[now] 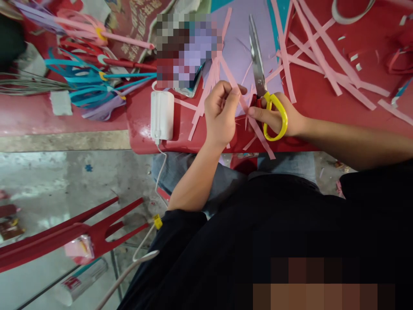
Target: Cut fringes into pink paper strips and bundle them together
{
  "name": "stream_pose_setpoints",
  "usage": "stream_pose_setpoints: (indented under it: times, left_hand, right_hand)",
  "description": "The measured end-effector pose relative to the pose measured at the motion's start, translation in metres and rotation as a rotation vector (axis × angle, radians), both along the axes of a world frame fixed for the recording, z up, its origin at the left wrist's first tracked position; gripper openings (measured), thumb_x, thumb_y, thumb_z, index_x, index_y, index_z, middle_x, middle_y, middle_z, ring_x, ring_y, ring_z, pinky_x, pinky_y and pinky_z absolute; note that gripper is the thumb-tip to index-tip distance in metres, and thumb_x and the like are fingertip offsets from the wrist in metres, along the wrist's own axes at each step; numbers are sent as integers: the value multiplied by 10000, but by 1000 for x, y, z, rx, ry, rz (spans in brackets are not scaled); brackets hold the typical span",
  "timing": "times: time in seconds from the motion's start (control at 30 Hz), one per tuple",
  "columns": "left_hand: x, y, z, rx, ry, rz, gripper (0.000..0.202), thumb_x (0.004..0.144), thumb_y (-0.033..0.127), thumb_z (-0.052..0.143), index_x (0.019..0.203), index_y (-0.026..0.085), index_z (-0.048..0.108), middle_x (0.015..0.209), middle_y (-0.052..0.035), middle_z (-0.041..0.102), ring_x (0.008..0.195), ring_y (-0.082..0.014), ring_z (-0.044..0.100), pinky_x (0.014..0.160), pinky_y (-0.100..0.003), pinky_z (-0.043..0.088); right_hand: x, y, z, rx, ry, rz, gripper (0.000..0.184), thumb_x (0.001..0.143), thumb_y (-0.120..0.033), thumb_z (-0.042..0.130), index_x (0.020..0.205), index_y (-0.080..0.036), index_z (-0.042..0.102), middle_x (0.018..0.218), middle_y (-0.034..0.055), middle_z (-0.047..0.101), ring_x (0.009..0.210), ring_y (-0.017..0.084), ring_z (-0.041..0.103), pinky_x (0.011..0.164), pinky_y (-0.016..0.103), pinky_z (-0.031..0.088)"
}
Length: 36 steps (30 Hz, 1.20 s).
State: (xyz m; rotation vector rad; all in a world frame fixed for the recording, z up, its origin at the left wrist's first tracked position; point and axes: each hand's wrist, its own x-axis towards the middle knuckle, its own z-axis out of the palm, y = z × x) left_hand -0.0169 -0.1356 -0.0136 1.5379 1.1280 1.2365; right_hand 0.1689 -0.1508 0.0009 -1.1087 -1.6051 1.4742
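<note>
Pink paper strip [258, 134] lay slantwise at the near edge of the red worktop [322, 99], just past centre toward 1 o'clock, its lower end overhanging the edge. The left hand [221, 114] was closed, pinching the strip between thumb and fingers. The right hand [290, 122] gripped the yellow handles of the scissors [258, 64], fingers through the loops, blades pointing toward 12 o'clock over a purple sheet [238, 47]. How far the blades stood apart could not be told.

On the floor at 7 o'clock lay a tube-shaped container [84, 280] with a red label; its contents and lettering were not readable. Beside it, a clear wrapper [79, 249] holding something pink and yellow sat on a red frame [64, 237].

Loose pink strips [322, 56] lay scattered toward 2 o'clock, some cut off by the top edge. Paper flowers [87, 82] lay at 10 o'clock, partly out of view. A white power bank [162, 114] rested at 11 o'clock, its cable [159, 172] dropping off the worktop. A pixelated patch [187, 47] hid whatever lay near 12 o'clock.
</note>
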Motion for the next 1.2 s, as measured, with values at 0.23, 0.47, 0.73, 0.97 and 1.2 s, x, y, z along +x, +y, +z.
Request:
stream_pose_setpoints:
  times: [0.23, 0.47, 0.73, 0.97, 1.2]
  left_hand:
    - [-7, 6, -5, 47, 49, 25, 466, 1082, 641, 487, 841, 244, 527, 930, -42, 674, 984, -235, 704, 857, -398, 576]
    - [-21, 8, 8, 71, 222, 19, 364, 1073, 551, 549, 857, 259, 570, 880, -26, 673, 820, -203, 648, 787, -377, 523]
    - [-71, 100, -20, 213, 726, 52, 227, 974, 410, 696, 820, 315, 559, 897, -53, 602, 972, -277, 519, 1001, -486, 439]
    - [-56, 70, 6, 221, 778, 77, 124, 1080, 394, 589, 1154, 295, 601, 1013, -27, 637, 1102, -236, 516, 1037, -474, 423]
    - [-17, -37, 60, 138, 1239, -685, 176, 986, 314, 710, 1072, 161, 709, 1035, -111, 761, 1011, -332, 734, 864, -474, 538]
  right_hand:
    - [1, -1, 0, -15, 65, -29, 504, 850, -555, 869, 643, -204, 572, 588, -14, 517, 583, 118, 433, 542, 336, 354]
    - [-3, 0, 5, -94, 50, -145, 486, 851, -537, 871, 614, -197, 617, 561, 19, 613, 522, 122, 515, 499, 318, 426]
    - [2, 9, -11, -65, 139, -203, 515, 964, -630, 702, 662, -213, 705, 611, 50, 704, 533, 182, 654, 505, 328, 510]
    - [1, 11, 1, -80, 129, -260, 505, 895, -632, 784, 634, -208, 701, 610, 59, 688, 520, 193, 660, 491, 348, 507]
    - [0, 13, 2, -71, 131, -316, 545, 855, -693, 781, 624, -217, 652, 612, 52, 674, 535, 180, 633, 537, 370, 510]
